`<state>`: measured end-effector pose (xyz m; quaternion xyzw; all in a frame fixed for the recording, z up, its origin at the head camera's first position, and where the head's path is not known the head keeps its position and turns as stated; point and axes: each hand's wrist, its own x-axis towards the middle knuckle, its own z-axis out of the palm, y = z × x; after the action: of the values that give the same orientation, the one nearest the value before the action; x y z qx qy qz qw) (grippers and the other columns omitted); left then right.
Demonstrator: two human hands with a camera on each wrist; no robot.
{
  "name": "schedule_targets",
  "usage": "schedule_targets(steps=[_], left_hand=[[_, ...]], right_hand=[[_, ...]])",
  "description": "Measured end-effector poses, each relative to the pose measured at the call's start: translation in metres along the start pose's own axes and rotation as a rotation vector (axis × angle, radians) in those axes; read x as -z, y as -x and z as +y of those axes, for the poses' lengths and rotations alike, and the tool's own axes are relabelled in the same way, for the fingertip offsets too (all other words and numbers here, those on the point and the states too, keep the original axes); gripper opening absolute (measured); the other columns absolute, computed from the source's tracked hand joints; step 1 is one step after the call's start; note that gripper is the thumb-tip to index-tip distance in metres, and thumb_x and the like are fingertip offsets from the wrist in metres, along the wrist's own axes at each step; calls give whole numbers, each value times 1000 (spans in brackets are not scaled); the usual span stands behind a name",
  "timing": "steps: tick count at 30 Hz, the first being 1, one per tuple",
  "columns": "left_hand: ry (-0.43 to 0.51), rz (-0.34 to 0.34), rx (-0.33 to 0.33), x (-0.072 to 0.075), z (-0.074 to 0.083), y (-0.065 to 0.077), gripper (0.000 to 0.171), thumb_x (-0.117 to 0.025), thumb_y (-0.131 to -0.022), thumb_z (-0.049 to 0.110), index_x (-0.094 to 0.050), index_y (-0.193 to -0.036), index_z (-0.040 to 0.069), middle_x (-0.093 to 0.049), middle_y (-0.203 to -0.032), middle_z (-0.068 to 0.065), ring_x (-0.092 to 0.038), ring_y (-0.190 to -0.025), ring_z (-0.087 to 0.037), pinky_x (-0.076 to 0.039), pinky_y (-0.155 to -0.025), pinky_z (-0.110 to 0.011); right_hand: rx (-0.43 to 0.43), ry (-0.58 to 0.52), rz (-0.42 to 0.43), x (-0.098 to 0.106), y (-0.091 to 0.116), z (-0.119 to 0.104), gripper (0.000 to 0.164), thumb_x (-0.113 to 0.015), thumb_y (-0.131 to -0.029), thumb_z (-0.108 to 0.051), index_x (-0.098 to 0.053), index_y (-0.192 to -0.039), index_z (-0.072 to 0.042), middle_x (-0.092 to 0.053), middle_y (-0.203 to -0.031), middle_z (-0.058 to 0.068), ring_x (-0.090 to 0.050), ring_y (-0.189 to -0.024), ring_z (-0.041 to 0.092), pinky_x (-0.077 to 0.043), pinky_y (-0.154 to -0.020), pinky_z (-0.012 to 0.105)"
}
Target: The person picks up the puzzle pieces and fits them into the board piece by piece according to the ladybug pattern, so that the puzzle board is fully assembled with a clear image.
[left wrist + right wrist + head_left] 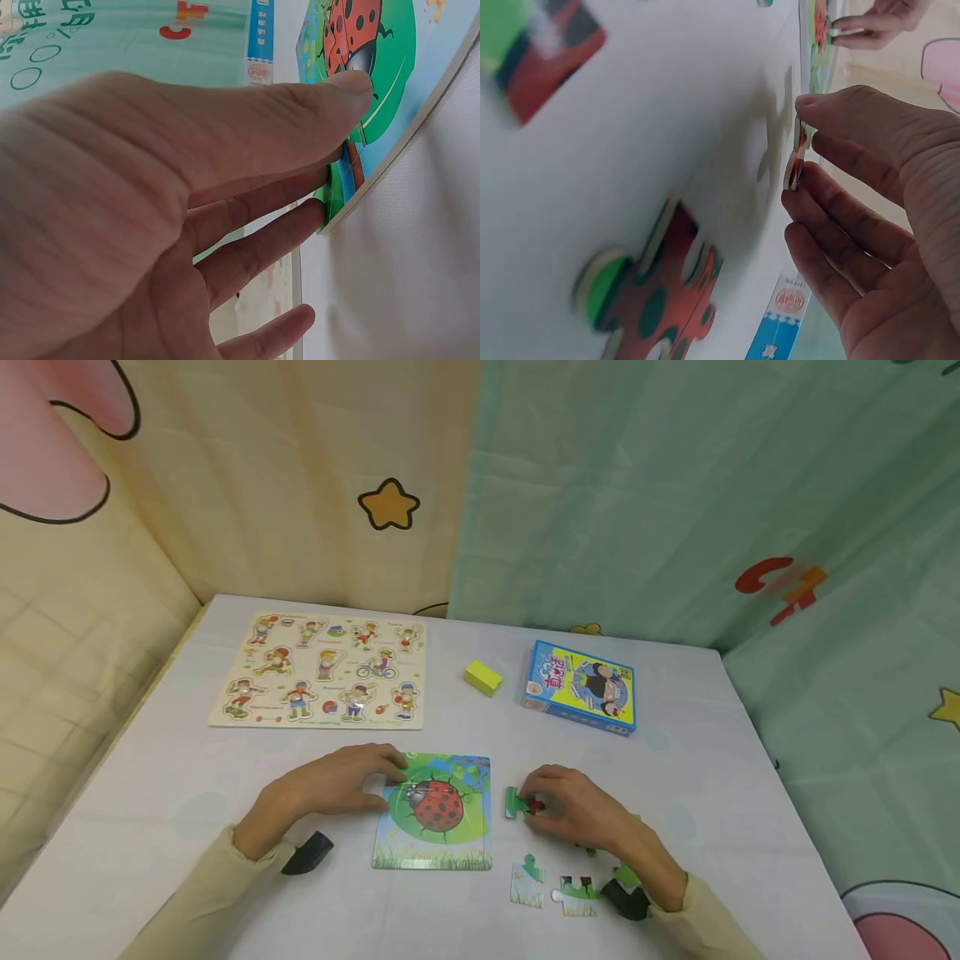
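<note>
A square puzzle board (438,852) with a red ladybug on a green leaf lies in front of me. My left hand (333,781) rests at its upper left corner, fingertips on the top edge and thumb by the left edge. In the left wrist view those fingers (255,255) are fairly straight. To the right of the board, my right hand (573,806) pinches a red and green puzzle piece (796,154) between thumb and fingers; it appears edge-on in the right wrist view. Loose pieces lie below this hand, among them a grass piece (527,885) and another one (576,897).
A wooden board with sports figures (318,668) lies at the back left. Behind the ladybug board are a yellow block (482,678) and a blue and yellow card box (577,687). Under the right forearm, a green piece (627,876) is partly covered. Patterned curtains (600,485) surround the white table.
</note>
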<state>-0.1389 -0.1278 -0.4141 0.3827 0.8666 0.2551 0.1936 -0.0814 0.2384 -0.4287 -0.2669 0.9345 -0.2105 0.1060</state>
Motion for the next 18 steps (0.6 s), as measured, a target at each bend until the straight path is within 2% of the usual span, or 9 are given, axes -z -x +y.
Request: schedule_targets(steps=[12,18], left_hand=[[-10,1,-14,0,2,0,32,-77,-85,14,-73,-117,9,-64,-127,-6,-59,-120,-30,-48,-103,-49],[-18,-11,19,1,3,0,33,-78,-85,14,-73,-118,10,-64,-127,-5,-58,-121,-30,-48,-103,-49]], right_hand=[[137,-2,-12,-6,-27,-24,16,-74,-89,-21,-71,-105,-16,-65,-109,-6,-58,-101,9,-54,-94,30],[212,21,-14,-12,-41,-35,13,-74,-89,-21,-72,-101,-16,-66,-106,-6,-58,-98,9,-53,-93,27]])
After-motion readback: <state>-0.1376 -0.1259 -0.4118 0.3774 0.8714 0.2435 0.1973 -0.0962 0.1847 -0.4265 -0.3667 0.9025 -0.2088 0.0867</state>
